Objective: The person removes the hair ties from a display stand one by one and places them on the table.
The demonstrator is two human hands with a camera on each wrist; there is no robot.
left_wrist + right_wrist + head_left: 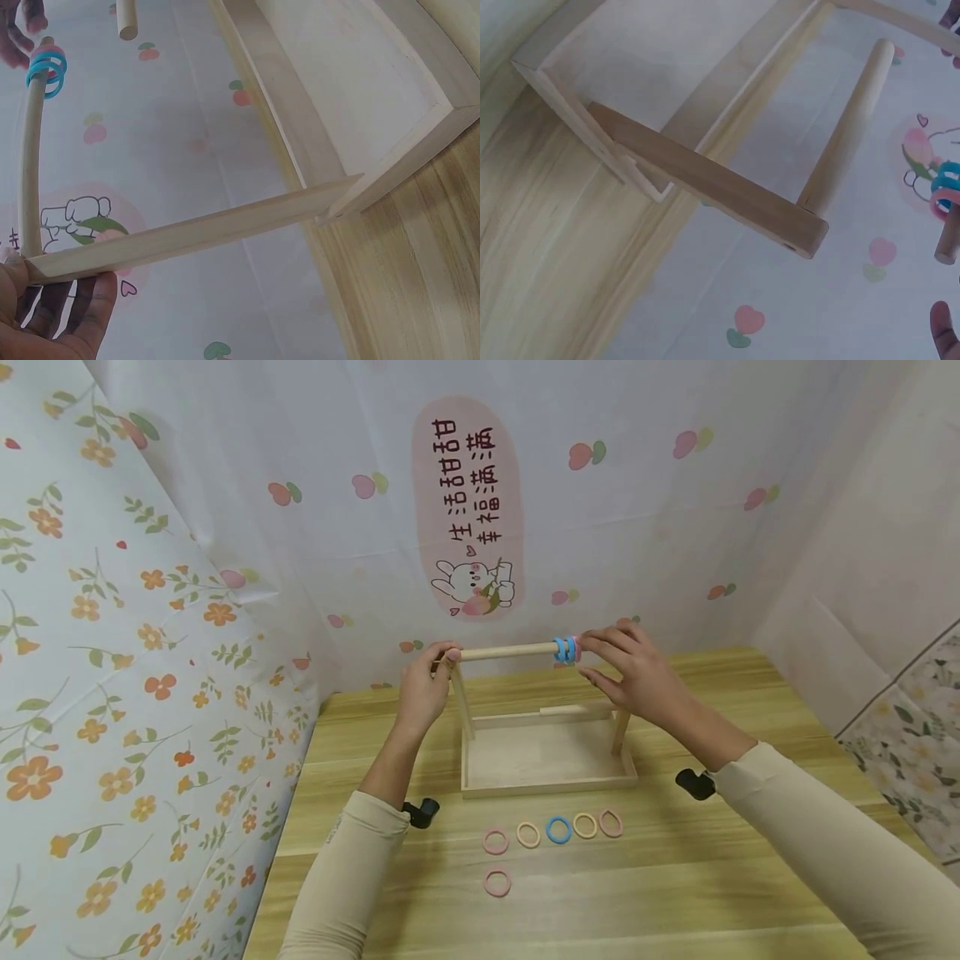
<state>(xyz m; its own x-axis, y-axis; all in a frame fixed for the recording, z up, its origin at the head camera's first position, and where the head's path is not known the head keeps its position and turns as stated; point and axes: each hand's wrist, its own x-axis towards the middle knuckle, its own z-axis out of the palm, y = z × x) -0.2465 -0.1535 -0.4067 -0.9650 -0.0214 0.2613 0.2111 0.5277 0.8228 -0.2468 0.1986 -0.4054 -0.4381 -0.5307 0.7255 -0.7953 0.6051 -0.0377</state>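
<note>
The left hand [423,689] pinches the top of the left post [463,702], where a wooden dowel [506,652] joins it; two blue rings [559,650] and a pink ring [577,648] sit on that dowel near its free right end; the right hand [633,672] is spread beside them, thumb apart from fingers, fingertips close to the pink ring, though whether they touch cannot be told; six loose rings [558,842] lie on the table [675,877] before the wooden tray [547,790]

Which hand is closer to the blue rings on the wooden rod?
Right: the right hand is beside the blue rings at one end of the wooden rod; the left hand grips its other end.
</note>
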